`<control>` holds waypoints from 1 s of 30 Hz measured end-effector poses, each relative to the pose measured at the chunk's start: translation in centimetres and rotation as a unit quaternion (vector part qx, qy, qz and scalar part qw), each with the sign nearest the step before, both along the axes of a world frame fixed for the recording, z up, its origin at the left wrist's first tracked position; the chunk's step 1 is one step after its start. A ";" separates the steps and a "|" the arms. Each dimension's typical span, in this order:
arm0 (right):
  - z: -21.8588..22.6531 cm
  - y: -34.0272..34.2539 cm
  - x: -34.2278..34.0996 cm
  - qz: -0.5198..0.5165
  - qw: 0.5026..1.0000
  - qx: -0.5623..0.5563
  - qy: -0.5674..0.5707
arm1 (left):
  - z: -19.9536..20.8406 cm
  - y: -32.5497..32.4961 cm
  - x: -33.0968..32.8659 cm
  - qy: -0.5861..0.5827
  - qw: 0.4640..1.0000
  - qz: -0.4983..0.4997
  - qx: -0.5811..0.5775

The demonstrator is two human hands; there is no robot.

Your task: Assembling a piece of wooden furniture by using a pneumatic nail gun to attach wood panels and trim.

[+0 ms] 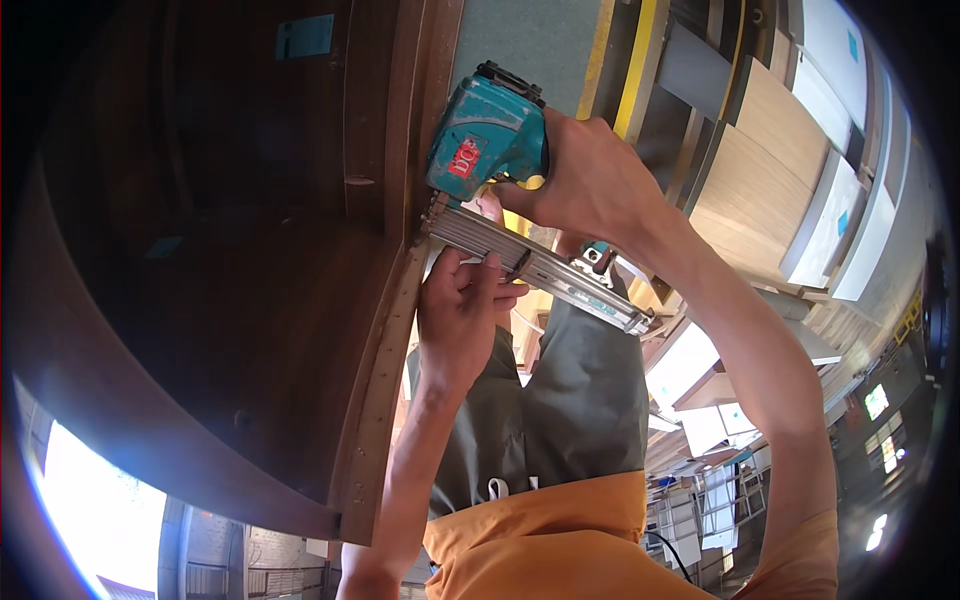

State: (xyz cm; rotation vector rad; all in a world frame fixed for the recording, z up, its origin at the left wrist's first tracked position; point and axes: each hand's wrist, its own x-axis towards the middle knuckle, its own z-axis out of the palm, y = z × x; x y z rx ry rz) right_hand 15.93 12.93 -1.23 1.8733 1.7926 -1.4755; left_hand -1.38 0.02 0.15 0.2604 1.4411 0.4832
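My right hand is wrapped round the handle of a teal nail gun. The gun's nose meets the edge of a dark brown wooden cabinet frame. Its long silver magazine slants down to the right. My left hand is just under the magazine, close to the frame's edge. Its fingers are bent, and a fingertip overlaps the magazine. Whatever these fingers hold, if anything, is hidden.
The dark cabinet's large curved panel fills the left side. Stacked wooden and white boards stand to the right. A yellow line runs along the grey floor ahead. My legs are directly below the gun.
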 end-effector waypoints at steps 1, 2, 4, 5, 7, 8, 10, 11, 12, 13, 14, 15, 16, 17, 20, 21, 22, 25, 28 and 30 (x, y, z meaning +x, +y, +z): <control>0.2 0.1 0.0 -0.005 1.000 0.001 0.002 | 0.3 0.4 0.1 0.000 1.000 0.001 -0.006; 0.3 0.1 0.0 -0.009 1.000 0.001 0.004 | 0.5 0.5 0.2 0.001 1.000 0.001 -0.013; 0.1 0.1 0.0 -0.006 1.000 0.001 0.008 | 0.5 0.4 0.1 -0.001 1.000 0.005 -0.012; 0.1 0.1 0.1 -0.003 1.000 0.001 0.011 | 0.4 0.4 0.1 -0.003 1.000 0.008 -0.011; -0.1 0.0 0.1 -0.004 1.000 0.003 0.009 | 0.3 0.2 0.2 -0.002 1.000 0.008 -0.010; -0.1 -0.1 0.1 -0.005 1.000 0.003 0.008 | 0.3 0.1 0.1 0.000 1.000 0.007 -0.010; -0.2 -0.1 0.1 0.000 1.000 0.006 0.007 | 0.3 0.1 0.1 0.001 1.000 0.006 -0.006; -0.2 -0.1 0.1 0.004 1.000 0.009 0.006 | 0.3 0.1 0.1 0.002 1.000 0.005 -0.003; -0.1 0.0 0.0 0.005 1.000 0.008 0.007 | 0.4 0.2 0.1 0.002 1.000 0.005 -0.003; -0.1 0.1 -0.1 0.008 1.000 0.015 0.007 | 0.5 0.4 0.1 0.001 1.000 0.008 -0.003; 0.0 0.1 -0.1 0.011 1.000 0.022 0.007 | 0.5 0.5 0.2 0.000 1.000 0.010 -0.002; -0.1 0.2 -0.1 0.011 1.000 0.022 0.007 | 0.4 0.4 0.2 0.000 1.000 0.010 -0.002; -0.2 0.2 0.0 0.019 1.000 0.016 -0.003 | 0.3 0.4 0.2 0.000 1.000 0.012 -0.005; -0.2 0.2 0.0 0.027 0.999 0.011 -0.013 | 0.3 0.3 0.2 -0.001 1.000 0.014 -0.008; -0.3 0.0 -0.2 0.019 1.000 0.019 -0.005 | 0.3 0.3 0.1 0.001 1.000 0.010 -0.009; -0.3 0.0 -0.1 0.019 1.000 0.019 -0.006 | 0.2 0.3 0.1 0.001 1.000 0.010 -0.009; -0.3 0.0 -0.1 0.021 1.000 0.019 -0.008 | 0.2 0.2 0.2 -0.003 1.000 0.012 -0.009; -0.1 0.1 -0.1 0.021 1.000 0.020 -0.006 | 0.4 0.4 0.2 -0.007 1.000 0.015 -0.009; 0.1 0.2 -0.1 0.021 1.000 0.020 -0.005 | 0.4 0.3 0.2 -0.009 1.000 0.016 -0.008; 0.2 0.1 -0.2 0.022 1.000 0.018 -0.009 | 0.3 0.2 0.2 -0.011 1.000 0.015 -0.006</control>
